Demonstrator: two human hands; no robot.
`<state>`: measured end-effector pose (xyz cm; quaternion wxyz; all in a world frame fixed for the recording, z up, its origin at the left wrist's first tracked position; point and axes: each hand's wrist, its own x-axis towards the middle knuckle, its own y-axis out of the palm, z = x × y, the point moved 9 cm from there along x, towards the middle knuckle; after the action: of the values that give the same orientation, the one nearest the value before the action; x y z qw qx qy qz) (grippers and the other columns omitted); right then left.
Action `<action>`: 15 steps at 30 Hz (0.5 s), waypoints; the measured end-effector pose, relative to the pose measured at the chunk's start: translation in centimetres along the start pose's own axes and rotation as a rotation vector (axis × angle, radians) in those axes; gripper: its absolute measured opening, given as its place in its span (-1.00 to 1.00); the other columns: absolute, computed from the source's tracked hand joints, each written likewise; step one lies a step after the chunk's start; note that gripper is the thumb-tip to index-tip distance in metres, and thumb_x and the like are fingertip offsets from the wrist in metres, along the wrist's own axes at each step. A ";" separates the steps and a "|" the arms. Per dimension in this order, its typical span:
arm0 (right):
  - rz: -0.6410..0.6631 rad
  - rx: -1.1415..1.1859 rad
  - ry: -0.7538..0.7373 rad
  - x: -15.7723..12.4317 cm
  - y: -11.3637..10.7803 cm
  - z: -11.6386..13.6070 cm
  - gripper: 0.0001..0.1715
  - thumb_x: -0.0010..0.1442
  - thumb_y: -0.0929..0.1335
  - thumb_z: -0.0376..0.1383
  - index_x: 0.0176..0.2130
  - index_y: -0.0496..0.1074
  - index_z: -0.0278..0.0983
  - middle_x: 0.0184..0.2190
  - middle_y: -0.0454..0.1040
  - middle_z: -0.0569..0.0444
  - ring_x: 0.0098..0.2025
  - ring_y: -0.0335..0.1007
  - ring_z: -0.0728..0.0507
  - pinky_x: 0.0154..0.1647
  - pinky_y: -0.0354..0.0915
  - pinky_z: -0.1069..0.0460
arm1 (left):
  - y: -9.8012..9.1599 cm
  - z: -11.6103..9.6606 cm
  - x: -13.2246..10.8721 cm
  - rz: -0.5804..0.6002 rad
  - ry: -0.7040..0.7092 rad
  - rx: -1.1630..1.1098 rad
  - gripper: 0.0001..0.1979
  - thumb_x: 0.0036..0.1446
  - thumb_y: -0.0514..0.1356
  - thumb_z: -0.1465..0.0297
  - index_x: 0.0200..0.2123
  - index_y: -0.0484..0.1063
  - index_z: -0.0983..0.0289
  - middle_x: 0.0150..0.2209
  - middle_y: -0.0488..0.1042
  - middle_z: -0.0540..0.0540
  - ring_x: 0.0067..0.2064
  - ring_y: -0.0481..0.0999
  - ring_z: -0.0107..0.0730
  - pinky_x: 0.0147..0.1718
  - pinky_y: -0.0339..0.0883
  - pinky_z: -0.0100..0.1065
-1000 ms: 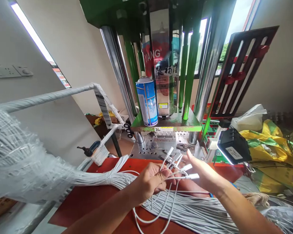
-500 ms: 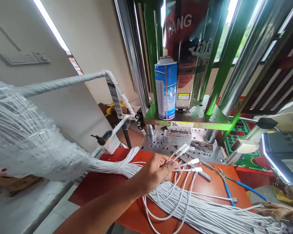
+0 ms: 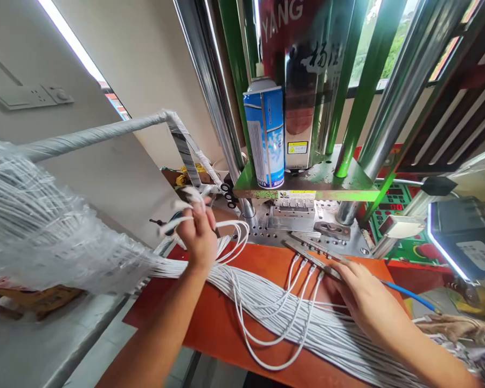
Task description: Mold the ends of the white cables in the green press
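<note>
Noted at centre left: raised left hand [image 3: 198, 234], fingers curled and pinching a small sheaf of thin white plastic-sheathed cables [image 3: 234, 233], plug ends fanned above the knuckles and blurred by motion. Noted at lower right: right hand [image 3: 367, 296], fingers spread and pressed onto the end of a narrow steel bar [image 3: 313, 257], four white leads meeting the bar's edge, evenly spaced, no crossing visible. Bar lying on the orange worktop [image 3: 214, 339], near the green-and-chrome press [image 3: 307, 188]. Long white cable bundle [image 3: 299, 307] running across the worktop, far end wrapped in clear plastic film [image 3: 32, 215] at upper left.
</note>
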<state>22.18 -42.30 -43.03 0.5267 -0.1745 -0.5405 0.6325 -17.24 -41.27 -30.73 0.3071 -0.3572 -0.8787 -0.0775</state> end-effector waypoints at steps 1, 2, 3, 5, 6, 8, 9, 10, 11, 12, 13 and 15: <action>0.042 -0.027 0.016 0.9 1.3 0.4 -0.56 0.47 0.17 -0.13 0.12 0.44 -0.24 0.05 0.46 -0.15 0.03 0.39 -0.30 0.05 0.36 -0.20 | -0.6 1.1 0.4 -0.038 -0.017 0.070 -0.49 0.41 -0.02 0.01 0.08 0.37 0.31 -0.12 0.51 0.25 -0.10 0.54 -0.19 -0.04 0.44 -0.17; 0.059 -0.058 0.042 1.7 2.2 0.5 -0.57 0.47 0.15 -0.18 0.09 0.45 -0.26 -0.02 0.46 -0.15 -0.02 0.38 -0.30 0.02 0.35 -0.20 | -0.6 1.3 0.1 -0.031 0.016 0.162 -0.48 0.39 0.05 0.05 0.19 0.30 0.31 0.03 0.47 0.30 0.07 0.50 -0.13 0.09 0.39 -0.12; 0.063 -0.084 0.067 2.2 2.9 0.3 -0.58 0.46 0.14 -0.21 0.06 0.46 -0.28 -0.08 0.45 -0.15 -0.06 0.37 -0.29 -0.02 0.34 -0.19 | 0.0 0.7 -1.0 0.043 0.100 0.243 -0.44 0.37 0.11 0.09 0.28 0.22 0.30 0.18 0.39 0.34 0.22 0.40 -0.09 0.22 0.30 -0.08; 0.057 -0.096 0.101 2.6 3.8 -0.1 -0.59 0.45 0.13 -0.26 0.04 0.47 -0.27 -0.15 0.43 -0.13 -0.09 0.34 -0.28 -0.06 0.31 -0.16 | 3.7 -1.6 -6.1 0.405 0.312 0.308 -0.46 0.42 0.08 0.19 0.35 0.14 0.25 0.28 0.31 0.32 0.34 0.28 -0.11 0.31 0.20 -0.09; 0.044 -0.075 0.112 2.5 3.9 -0.3 -0.60 0.46 0.13 -0.26 0.03 0.47 -0.26 -0.16 0.42 -0.11 -0.10 0.33 -0.27 -0.07 0.30 -0.14 | 6.4 -2.7 -10.3 0.727 0.414 0.297 -0.50 0.44 0.06 0.20 0.35 0.17 0.23 0.28 0.33 0.28 0.34 0.29 -0.16 0.31 0.22 -0.13; -0.001 0.009 0.116 2.4 3.4 -0.6 -0.63 0.47 0.13 -0.23 0.01 0.45 -0.24 -0.17 0.40 -0.09 -0.10 0.31 -0.25 -0.08 0.30 -0.13 | 9.5 -4.6 -17.5 1.094 0.569 0.299 -0.38 0.36 0.14 0.02 0.31 0.23 0.25 0.31 0.30 0.29 0.37 0.22 -0.01 0.35 0.16 -0.04; -0.031 0.058 0.109 2.4 2.9 -0.7 -0.63 0.48 0.14 -0.20 0.00 0.44 -0.24 -0.18 0.40 -0.09 -0.11 0.31 -0.25 -0.08 0.30 -0.12 | 10.4 -5.2 -19.7 1.163 0.614 0.312 -0.30 0.29 0.17 -0.07 0.30 0.24 0.28 0.30 0.29 0.31 0.37 0.21 0.05 0.34 0.15 0.01; -0.064 0.100 0.099 2.5 2.2 -0.7 -0.64 0.48 0.14 -0.18 -0.01 0.43 -0.23 -0.18 0.40 -0.08 -0.11 0.30 -0.25 -0.08 0.30 -0.13 | 11.1 -5.6 -21.0 1.180 0.647 0.324 -0.23 0.23 0.18 -0.15 0.27 0.28 0.30 0.28 0.31 0.32 0.33 0.24 0.10 0.30 0.17 0.04; -0.095 0.133 0.088 2.8 1.3 -0.8 -0.66 0.48 0.15 -0.16 -0.03 0.43 -0.22 -0.19 0.40 -0.08 -0.11 0.30 -0.25 -0.07 0.30 -0.13 | 11.7 -5.7 -21.5 1.176 0.672 0.330 -0.22 0.21 0.17 -0.19 0.22 0.32 0.30 0.21 0.37 0.31 0.25 0.31 0.08 0.22 0.23 0.02; -0.122 0.160 0.074 3.2 0.5 -0.8 -0.67 0.48 0.17 -0.15 -0.04 0.43 -0.20 -0.19 0.41 -0.08 -0.10 0.31 -0.25 -0.06 0.30 -0.14 | 12.1 -5.8 -21.8 1.178 0.704 0.321 -0.26 0.21 0.15 -0.21 0.14 0.36 0.29 0.12 0.43 0.26 0.14 0.39 0.02 0.11 0.29 -0.03; -0.146 0.182 0.059 3.9 -0.3 -0.8 -0.69 0.47 0.18 -0.14 -0.05 0.43 -0.19 -0.18 0.42 -0.07 -0.09 0.32 -0.25 -0.04 0.30 -0.14 | 12.4 -5.7 -21.9 1.186 0.740 0.307 -0.32 0.22 0.14 -0.21 0.06 0.40 0.27 0.00 0.47 0.21 0.02 0.43 -0.07 -0.01 0.32 -0.10; -0.190 0.213 0.027 5.7 -1.7 -0.9 -0.69 0.47 0.19 -0.13 -0.05 0.44 -0.18 -0.17 0.44 -0.08 -0.06 0.34 -0.25 -0.01 0.29 -0.16 | 12.8 -5.5 -21.4 1.176 0.816 0.287 -0.43 0.25 0.14 -0.15 -0.11 0.43 0.26 -0.23 0.46 0.12 -0.18 0.42 -0.18 -0.22 0.27 -0.19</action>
<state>21.48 -37.21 -39.84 0.6070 -0.0740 -0.4774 0.6310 5.96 -46.27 -40.10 0.6449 -0.6691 -0.3585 0.0892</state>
